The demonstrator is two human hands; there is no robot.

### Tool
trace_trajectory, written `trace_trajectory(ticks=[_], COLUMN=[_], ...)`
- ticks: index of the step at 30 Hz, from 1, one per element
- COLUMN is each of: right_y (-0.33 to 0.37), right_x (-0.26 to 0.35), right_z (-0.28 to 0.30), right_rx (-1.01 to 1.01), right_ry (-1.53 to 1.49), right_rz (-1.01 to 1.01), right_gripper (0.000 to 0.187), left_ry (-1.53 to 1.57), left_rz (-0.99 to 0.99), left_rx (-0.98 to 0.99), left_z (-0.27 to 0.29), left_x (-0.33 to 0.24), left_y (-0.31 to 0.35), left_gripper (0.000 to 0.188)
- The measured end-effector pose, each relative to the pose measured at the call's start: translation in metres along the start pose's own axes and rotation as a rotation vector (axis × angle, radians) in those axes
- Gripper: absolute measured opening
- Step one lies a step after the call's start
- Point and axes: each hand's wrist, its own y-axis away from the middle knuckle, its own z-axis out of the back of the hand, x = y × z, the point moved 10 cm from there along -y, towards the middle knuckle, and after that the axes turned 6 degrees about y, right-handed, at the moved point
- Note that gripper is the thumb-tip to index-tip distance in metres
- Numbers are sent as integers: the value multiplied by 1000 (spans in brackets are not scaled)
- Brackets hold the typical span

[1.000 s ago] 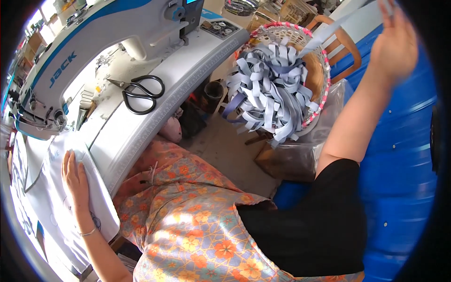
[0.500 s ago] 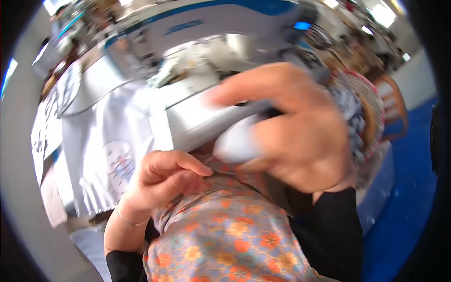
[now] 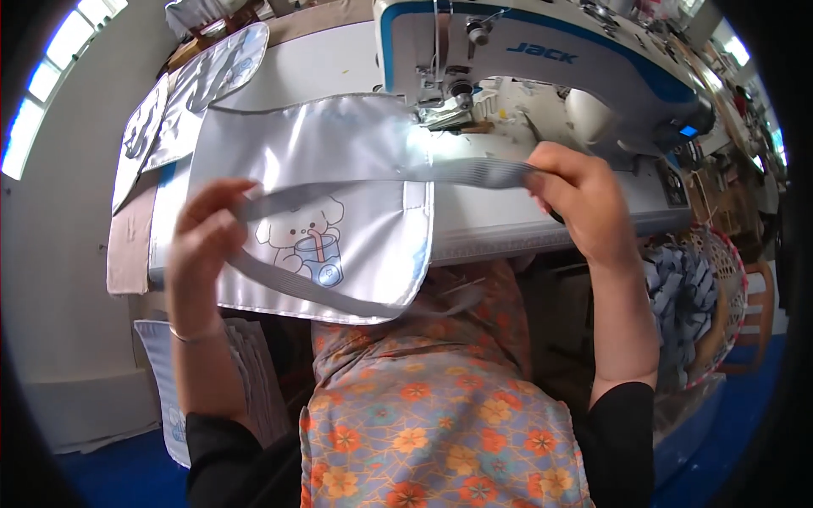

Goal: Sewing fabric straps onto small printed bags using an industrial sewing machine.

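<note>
A ribbed grey strap (image 3: 474,173) runs between my two hands above the sewing bench. My right hand (image 3: 584,203) pinches one stretch of it, in front of the sewing machine. My left hand (image 3: 207,245), slightly blurred, has its fingers closed around another part; from there the strap doubles back and its lower length trails toward my lap. Beneath lies a shiny silvery-white fabric panel (image 3: 296,152) printed with a cartoon puppy and a drink cup. The white and blue sewing machine (image 3: 542,51) has its needle area lit beside the panel's upper right edge.
More printed panels (image 3: 212,76) lie at the back left. A basket (image 3: 728,288) of bundled grey straps (image 3: 677,296) stands to the right, near a wooden chair (image 3: 758,313). A stack of fabric pieces (image 3: 246,364) hangs below the bench's left side. A floral apron (image 3: 440,423) covers my lap.
My hands have moved apart, with the grey strap now spread between them. The right hand, earlier blurred near the middle around something pale grey, is farther right. The whole view has shifted.
</note>
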Motion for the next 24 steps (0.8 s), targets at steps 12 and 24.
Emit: trace_trajectory(ticks=[12,24], right_y=[-104,-77], right_x=[-126,-87], right_z=[-82,-90], right_rx=[-51,-143], right_ry=[209,923], right_rz=[-169,338], right_gripper=[16,24], left_ry=[-1289,-1207], left_rz=[-676,-672], left_rx=[254,164], left_z=[-150,-159], left_x=[75,110], left_y=[-92,-102], left_gripper=[21,32])
